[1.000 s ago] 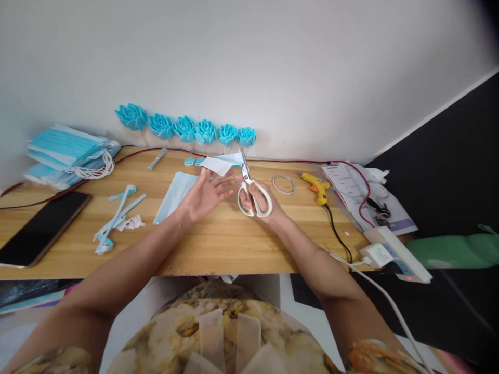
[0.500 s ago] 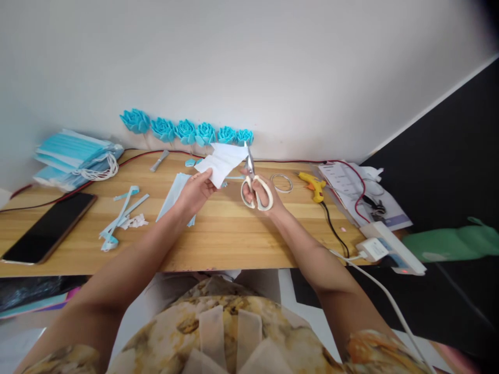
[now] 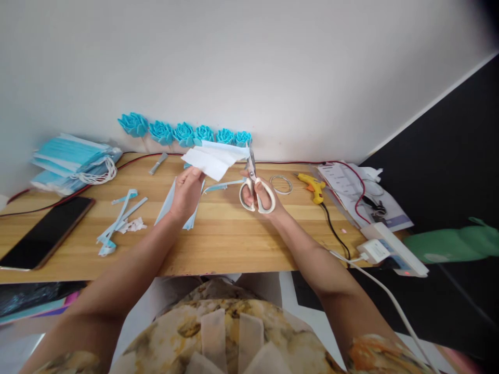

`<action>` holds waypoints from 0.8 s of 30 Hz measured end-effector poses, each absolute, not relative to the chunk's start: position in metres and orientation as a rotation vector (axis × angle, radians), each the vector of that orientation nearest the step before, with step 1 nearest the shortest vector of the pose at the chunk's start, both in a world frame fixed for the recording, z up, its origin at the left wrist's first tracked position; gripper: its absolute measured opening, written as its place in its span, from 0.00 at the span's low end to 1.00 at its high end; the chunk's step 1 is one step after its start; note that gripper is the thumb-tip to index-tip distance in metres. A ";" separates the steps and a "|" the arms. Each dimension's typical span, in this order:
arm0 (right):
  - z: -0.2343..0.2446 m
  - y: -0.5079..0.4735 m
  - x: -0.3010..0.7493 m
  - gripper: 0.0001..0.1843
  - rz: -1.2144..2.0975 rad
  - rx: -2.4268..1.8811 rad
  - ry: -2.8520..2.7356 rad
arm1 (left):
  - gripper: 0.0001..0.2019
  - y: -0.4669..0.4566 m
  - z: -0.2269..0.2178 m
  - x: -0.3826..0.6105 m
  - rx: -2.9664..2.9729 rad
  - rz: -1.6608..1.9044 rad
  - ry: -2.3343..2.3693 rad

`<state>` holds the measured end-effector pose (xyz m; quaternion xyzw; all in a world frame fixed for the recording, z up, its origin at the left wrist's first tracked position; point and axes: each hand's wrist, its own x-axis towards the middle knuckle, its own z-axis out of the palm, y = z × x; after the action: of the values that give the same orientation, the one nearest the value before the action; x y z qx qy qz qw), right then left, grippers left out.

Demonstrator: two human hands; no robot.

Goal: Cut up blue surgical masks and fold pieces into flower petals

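Left hand [image 3: 187, 193], splayed a second ago, now pinches near edge of sheet [image 3: 212, 160]. Sheet held up above desk [image 3: 234, 244], right end at scissors [image 3: 252, 175]. Right hand [image 3: 261, 192] curled through handles, blades slightly parted. Sheet looks steadied for blades.

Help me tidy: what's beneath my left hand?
Pale blue material shows on either side of the left hand; the hand covers what's between, so one piece or two can't be told.
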<state>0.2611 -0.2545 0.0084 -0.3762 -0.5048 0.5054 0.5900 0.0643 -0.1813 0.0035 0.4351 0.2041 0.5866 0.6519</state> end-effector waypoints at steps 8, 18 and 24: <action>-0.003 -0.254 0.259 0.36 1.244 -0.696 -1.345 | 0.30 -0.183 0.003 0.068 0.782 1.064 0.351; 0.002 -0.260 0.263 0.36 1.248 -0.766 -1.443 | 0.36 -0.189 0.004 0.073 0.579 0.710 0.341; 0.005 -0.260 0.261 0.40 1.302 -0.767 -1.446 | 0.16 -0.173 0.011 0.059 0.528 1.032 0.430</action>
<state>0.2607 -0.2603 0.0052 -0.3173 -0.5982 0.5388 0.5012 0.0586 -0.1727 0.0107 0.2475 0.2015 0.4839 0.8149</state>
